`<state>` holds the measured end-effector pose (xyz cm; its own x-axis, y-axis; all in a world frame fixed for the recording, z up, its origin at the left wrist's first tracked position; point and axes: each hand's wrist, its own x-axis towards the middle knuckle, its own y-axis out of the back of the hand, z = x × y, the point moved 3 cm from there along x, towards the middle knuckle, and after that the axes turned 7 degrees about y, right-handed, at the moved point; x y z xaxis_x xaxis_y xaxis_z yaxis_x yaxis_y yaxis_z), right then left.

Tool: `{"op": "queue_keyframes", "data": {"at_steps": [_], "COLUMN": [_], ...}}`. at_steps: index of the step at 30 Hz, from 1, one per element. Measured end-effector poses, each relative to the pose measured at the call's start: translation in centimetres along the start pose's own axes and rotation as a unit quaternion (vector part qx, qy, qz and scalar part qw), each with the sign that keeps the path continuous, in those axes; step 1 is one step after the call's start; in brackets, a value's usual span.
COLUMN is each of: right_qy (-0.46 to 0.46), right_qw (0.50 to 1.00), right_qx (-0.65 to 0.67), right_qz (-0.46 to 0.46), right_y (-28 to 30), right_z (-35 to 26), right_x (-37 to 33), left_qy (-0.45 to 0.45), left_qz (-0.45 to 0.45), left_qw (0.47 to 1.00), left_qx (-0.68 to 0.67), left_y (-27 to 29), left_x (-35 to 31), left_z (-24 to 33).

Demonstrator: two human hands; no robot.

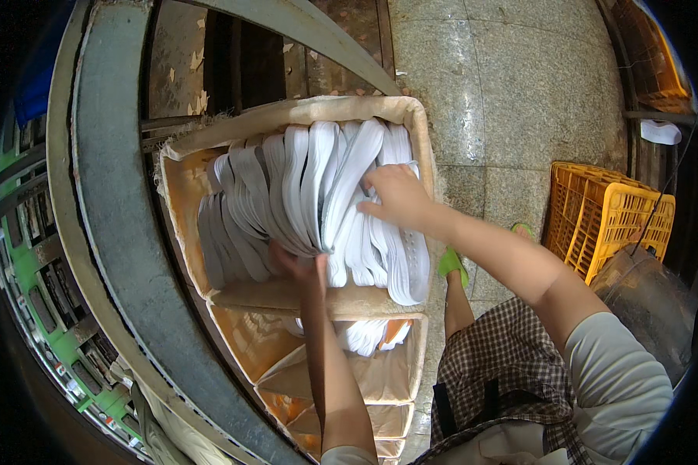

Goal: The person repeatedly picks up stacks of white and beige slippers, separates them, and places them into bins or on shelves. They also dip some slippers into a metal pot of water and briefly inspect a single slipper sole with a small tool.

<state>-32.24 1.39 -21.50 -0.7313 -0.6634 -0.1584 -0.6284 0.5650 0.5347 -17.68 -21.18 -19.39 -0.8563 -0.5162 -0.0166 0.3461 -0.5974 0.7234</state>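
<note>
Looped bundles of white flat strips (pixel 291 182) stand packed side by side in a cloth-lined bin (pixel 184 205) in front of me. At the near end of one bundle, my left hand (pixel 296 265) is closed round the gathered strips; it is slightly blurred and its fingers are partly hidden. My right hand (pixel 399 198) reaches in from the right over the bundles. Its thumb and fingers are apart and bent toward the strips, with a slanting bundle just left of the fingertips. More white strips (pixel 407 263) hang loosely over the bin's near right corner.
Nearer me is a row of further lined compartments (pixel 337 378), one with white strips. A grey metal beam (pixel 112 194) runs along the left, beside green machinery (pixel 50 329). Yellow crates (pixel 609 209) stand at right on the tiled floor (pixel 520 93). A curved metal bar (pixel 326 35) crosses the far side.
</note>
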Motion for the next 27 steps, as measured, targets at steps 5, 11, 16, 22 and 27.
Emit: {"op": "queue_keyframes", "data": {"at_steps": [5, 11, 16, 22, 27], "right_qy": [0.116, 0.120, 0.118, 0.087, -0.012], "right_qw": [0.981, 0.983, 0.986, 0.984, 0.994], "right_qx": [0.006, -0.006, -0.027, -0.025, 0.033], "right_qz": [0.157, 0.140, 0.114, 0.155, 0.108], "right_y": [-0.8, -1.7, -1.3, 3.2, 5.1], "right_z": [-0.6, -0.1, -1.0, -0.1, -0.9], "right_x": [-3.0, -5.0, -4.3, -9.3, -15.8], "left_qy": [0.266, 0.109, 0.252, 0.252, 0.265], "left_qz": [0.053, -0.070, -0.041, 0.175, 0.154], "left_qw": [0.940, 0.989, 0.963, 0.951, 0.936], "left_qx": [-0.207, -0.071, -0.081, -0.046, -0.175], "left_y": [0.8, -1.3, -0.7, -0.8, -2.5], "left_x": [4.5, 3.7, 4.9, 0.2, -12.8], "left_z": [0.1, 5.2, 1.5, -1.8, 10.8]}}
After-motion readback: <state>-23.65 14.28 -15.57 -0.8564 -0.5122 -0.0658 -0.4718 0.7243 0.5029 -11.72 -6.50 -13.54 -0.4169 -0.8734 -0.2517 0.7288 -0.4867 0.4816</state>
